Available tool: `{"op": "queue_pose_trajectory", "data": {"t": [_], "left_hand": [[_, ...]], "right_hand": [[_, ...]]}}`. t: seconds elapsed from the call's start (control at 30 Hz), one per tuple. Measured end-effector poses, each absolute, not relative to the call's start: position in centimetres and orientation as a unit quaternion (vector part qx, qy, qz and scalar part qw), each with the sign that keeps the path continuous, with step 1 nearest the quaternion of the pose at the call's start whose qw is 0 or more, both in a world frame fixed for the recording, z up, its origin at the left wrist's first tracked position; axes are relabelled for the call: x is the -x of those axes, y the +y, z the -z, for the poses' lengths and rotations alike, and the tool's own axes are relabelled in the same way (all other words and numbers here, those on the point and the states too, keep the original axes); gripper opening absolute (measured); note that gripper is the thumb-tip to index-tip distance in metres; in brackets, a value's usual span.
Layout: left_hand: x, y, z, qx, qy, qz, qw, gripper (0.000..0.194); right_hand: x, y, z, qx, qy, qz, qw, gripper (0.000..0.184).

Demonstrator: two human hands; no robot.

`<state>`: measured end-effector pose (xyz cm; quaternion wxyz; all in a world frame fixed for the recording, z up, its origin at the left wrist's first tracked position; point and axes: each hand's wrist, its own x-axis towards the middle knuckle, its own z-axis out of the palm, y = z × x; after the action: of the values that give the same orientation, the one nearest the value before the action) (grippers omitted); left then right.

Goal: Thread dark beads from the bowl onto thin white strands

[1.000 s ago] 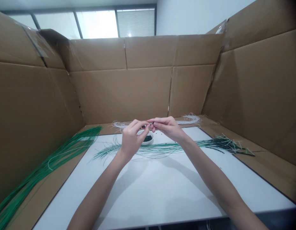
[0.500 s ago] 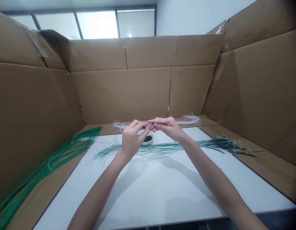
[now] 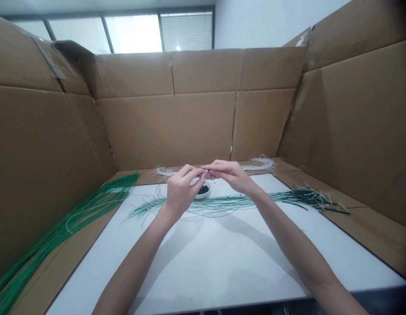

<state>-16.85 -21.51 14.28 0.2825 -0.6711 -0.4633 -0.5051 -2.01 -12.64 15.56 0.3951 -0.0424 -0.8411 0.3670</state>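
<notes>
Two bare forearms reach in from the bottom of the view, and the hands meet in the air just above a small white bowl [image 3: 202,195]. The bowl holds a heap of dark beads [image 3: 203,190]. The left hand [image 3: 181,192] is just left of the bowl, and the right hand [image 3: 231,175] is up and to its right. Their fingers [image 3: 193,170] are curled and pinched closed, meeting at the fingertips around a tiny dark bit [image 3: 207,171], directly above the bowl. It is too small to make out clearly.

The bowl sits on a white counter [image 3: 222,262]. A few loose beads [image 3: 219,184] lie just right of it. A long spread of thin green wires [image 3: 216,203] runs across the counter just in front of the bowl, ending in dark cut pieces [image 3: 308,197] far to its right. Coils of white wire [image 3: 260,164] lie behind it, and a thick green wire bundle [image 3: 74,232] lies well to its left. Cardboard walls [image 3: 166,131] surround the counter.
</notes>
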Motion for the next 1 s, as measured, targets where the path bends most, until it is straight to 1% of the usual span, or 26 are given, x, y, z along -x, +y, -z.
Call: {"op": "queue_pose_trajectory", "data": {"t": [0.23, 0.37, 0.6, 1.0], "left_hand": [[16.85, -21.48, -14.21, 0.674, -0.454, 0.510, 0.281, 0.010], [16.76, -21.53, -14.27, 0.677, -0.449, 0.514, 0.277, 0.010], [16.70, -21.67, -14.52, 0.682, -0.434, 0.525, 0.265, 0.008], [16.58, -21.75, -14.56, 0.671, -0.424, 0.547, 0.266, 0.005]], "right_hand": [[1.99, -13.00, -15.71, 0.051, -0.846, -0.357, 0.392, 0.025], [2.02, -13.06, -15.65, 0.054, -0.834, -0.383, 0.393, 0.022], [2.44, -13.02, -15.36, 0.038, -0.768, -0.492, 0.408, 0.015], [2.44, -12.93, -15.31, 0.041, -0.751, -0.506, 0.423, 0.013]]}}
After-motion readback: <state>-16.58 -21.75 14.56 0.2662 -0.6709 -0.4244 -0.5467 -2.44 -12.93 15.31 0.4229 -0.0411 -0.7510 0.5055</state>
